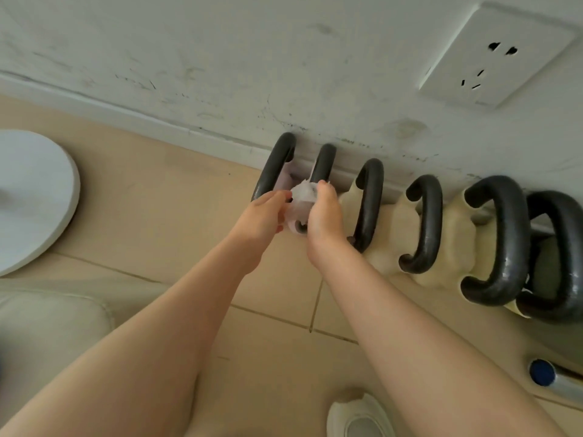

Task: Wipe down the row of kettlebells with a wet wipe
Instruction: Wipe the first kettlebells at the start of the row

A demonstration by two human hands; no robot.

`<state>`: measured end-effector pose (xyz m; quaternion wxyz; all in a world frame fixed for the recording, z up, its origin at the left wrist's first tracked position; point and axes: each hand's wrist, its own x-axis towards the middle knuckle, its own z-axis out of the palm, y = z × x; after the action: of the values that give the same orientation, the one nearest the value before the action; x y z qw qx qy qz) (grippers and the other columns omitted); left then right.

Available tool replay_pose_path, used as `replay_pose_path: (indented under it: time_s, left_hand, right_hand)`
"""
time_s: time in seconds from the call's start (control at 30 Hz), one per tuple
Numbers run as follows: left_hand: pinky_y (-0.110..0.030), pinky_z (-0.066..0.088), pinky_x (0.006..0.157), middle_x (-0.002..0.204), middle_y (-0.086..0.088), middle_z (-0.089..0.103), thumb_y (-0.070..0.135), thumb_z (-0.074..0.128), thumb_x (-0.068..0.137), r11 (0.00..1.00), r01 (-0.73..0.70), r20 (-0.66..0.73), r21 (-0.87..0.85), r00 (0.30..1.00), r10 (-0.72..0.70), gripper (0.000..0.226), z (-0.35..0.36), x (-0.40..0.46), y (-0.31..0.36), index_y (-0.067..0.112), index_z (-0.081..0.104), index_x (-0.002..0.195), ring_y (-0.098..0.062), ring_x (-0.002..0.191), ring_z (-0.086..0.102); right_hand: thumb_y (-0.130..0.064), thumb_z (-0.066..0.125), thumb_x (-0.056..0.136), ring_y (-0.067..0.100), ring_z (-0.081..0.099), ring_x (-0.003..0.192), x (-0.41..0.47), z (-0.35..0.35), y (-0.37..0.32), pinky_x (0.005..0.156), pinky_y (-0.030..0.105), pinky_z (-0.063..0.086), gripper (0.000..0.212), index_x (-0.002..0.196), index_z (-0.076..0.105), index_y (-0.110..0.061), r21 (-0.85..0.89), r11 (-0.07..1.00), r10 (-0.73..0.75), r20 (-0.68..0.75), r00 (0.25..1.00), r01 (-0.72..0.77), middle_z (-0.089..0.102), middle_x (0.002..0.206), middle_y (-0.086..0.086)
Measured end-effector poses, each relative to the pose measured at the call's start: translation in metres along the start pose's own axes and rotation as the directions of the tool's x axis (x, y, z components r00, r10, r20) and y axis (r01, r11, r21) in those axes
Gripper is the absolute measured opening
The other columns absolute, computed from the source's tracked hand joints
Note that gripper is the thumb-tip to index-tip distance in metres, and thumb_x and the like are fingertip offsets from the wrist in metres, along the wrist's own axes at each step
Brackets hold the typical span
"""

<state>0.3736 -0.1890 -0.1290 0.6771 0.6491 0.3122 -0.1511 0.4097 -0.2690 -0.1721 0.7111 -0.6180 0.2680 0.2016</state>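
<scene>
White wall (220, 58) up top, scuffed and marked, with a socket plate (495, 55) at the upper right. Round white base (34, 197) lying on the tan tile floor (157, 209) at far left, pale cushion (47, 326) below it. Pale shoe (356, 417) at the bottom edge, blue-capped cylinder (549, 375) lower right. Along the skirting, a row of kettlebells (426, 222) with black handles, packed side by side, the neighbouring handle (367, 203) just beside the right wrist, crowding that side. Both bare forearms reaching in to the second kettlebell (321, 165) from the left. Wet wipe (303, 193) bunched white over its handle, sitting right between the two hands. Right hand (325, 219) curled round wipe and handle together, thumb on top. Left hand (268, 212) pinching the wipe's left edge with its fingertips, touching the leftmost handle (274, 165)
</scene>
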Motion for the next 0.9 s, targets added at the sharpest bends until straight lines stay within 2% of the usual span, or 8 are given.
replay_pose_path:
  time_s: [0.13,0.2,0.27,0.43,0.53,0.67,0.83,0.9]
  left_hand:
    - [-0.030,0.043,0.095,0.092,0.007,0.064,0.028,0.043,0.093,1.000,0.005,-0.038,-0.014,0.999,-0.006,0.027,0.001,0.000,-0.002,0.020,0.062,0.111,-0.014,0.100,0.057]
    - [-0.031,0.041,0.097,0.094,0.006,0.066,0.029,0.040,0.095,1.000,0.003,-0.027,-0.030,1.000,-0.004,0.027,0.000,0.000,-0.001,0.020,0.060,0.110,-0.015,0.104,0.057]
    - [-0.032,0.040,0.098,0.099,0.002,0.067,0.032,0.035,0.097,0.999,0.003,-0.004,-0.041,1.000,-0.003,0.028,-0.003,-0.001,-0.001,0.022,0.058,0.108,-0.016,0.107,0.057]
    - [-0.030,0.039,0.100,0.118,0.000,0.065,0.033,0.034,0.097,0.999,-0.033,-0.048,-0.006,0.998,0.033,0.028,-0.010,-0.008,-0.004,0.025,0.054,0.115,-0.011,0.112,0.056]
    - [-0.034,0.039,0.103,0.119,-0.002,0.064,0.033,0.034,0.097,0.999,-0.032,-0.068,-0.025,0.997,0.030,0.030,-0.011,-0.011,-0.004,0.023,0.054,0.116,-0.012,0.113,0.057]
    - [-0.034,0.041,0.101,0.116,-0.001,0.064,0.033,0.035,0.097,0.999,-0.040,-0.082,-0.007,0.996,0.039,0.032,-0.012,-0.016,-0.005,0.021,0.056,0.118,-0.013,0.113,0.056]
    - [-0.035,0.044,0.094,0.097,0.005,0.066,0.031,0.033,0.097,0.997,-0.070,-0.112,-0.014,0.991,0.068,0.026,-0.021,-0.019,-0.010,0.029,0.059,0.095,-0.012,0.096,0.060]
    - [-0.035,0.044,0.094,0.094,0.006,0.067,0.031,0.033,0.097,0.998,-0.056,-0.139,-0.029,0.989,0.052,0.026,-0.023,-0.019,-0.015,0.028,0.059,0.097,-0.013,0.096,0.059]
  right_hand:
    - [-0.011,0.034,0.081,0.006,0.029,0.137,-0.022,-0.007,0.045,0.115,0.040,0.025,0.071,0.145,0.016,-0.036,-0.140,0.915,-0.370,0.078,0.926,0.378,0.029,0.150,-0.009]
    - [-0.010,0.035,0.084,0.006,0.035,0.133,-0.013,-0.005,0.046,0.113,0.040,0.030,0.066,0.145,0.019,-0.031,-0.186,0.881,-0.431,0.062,0.900,0.435,0.036,0.146,-0.006]
    - [-0.024,0.042,0.081,0.010,0.045,0.125,-0.004,0.000,0.036,0.107,0.040,0.038,0.062,0.141,0.029,-0.025,-0.167,0.894,-0.416,0.033,0.909,0.415,0.047,0.135,0.000]
    - [-0.015,0.056,0.084,0.015,0.056,0.106,0.013,-0.009,0.019,0.094,0.031,0.048,0.048,0.131,0.043,-0.012,-0.132,0.962,-0.234,0.064,0.970,0.240,0.058,0.116,0.003]
    - [-0.017,0.056,0.081,0.020,0.055,0.111,0.009,-0.006,0.034,0.094,0.032,0.048,0.056,0.133,0.037,-0.006,-0.208,0.914,-0.354,0.008,0.935,0.347,0.055,0.122,0.010]
    - [0.000,0.053,0.079,0.027,0.053,0.114,0.003,0.001,0.054,0.091,0.025,0.045,0.057,0.133,0.033,-0.001,-0.340,0.832,-0.471,-0.015,0.882,0.438,0.052,0.126,0.017]
    - [-0.011,0.060,0.078,0.021,0.060,0.098,0.020,0.007,0.025,0.093,0.043,0.049,0.044,0.120,0.046,-0.005,-0.208,0.940,-0.301,-0.130,0.945,0.271,0.060,0.107,0.009]
    - [-0.012,0.058,0.080,0.020,0.059,0.099,0.016,0.006,0.027,0.093,0.045,0.048,0.042,0.120,0.046,-0.006,-0.230,0.921,-0.348,-0.130,0.928,0.314,0.060,0.108,0.007]
